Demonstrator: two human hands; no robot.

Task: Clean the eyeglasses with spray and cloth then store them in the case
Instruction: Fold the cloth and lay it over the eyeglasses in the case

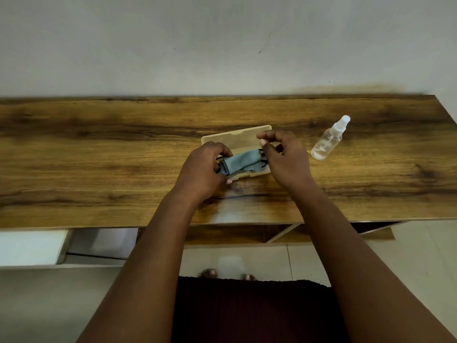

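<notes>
Head view, itemised for you. Eyeglasses: mostly hidden; only thin black frame bits are showing at each end of the cloth, so lens shape is impossible to make out. They are lying inside the case, a pale beige rectangular plastic box with rounded corners, its lid standing open toward the wall. The cloth, a soft grey-blue folded piece, is lying over the glasses in the tray. Your left hand is covering the case's left end, its grip curling round the cloth and frame there. Your right hand is hovering at the right end, fingers loosely bent; whether they are pinching anything, you cannot tell. Spray bottle: clear plastic, white nozzle, standing on the wood-grain bench, right of the case.
</notes>
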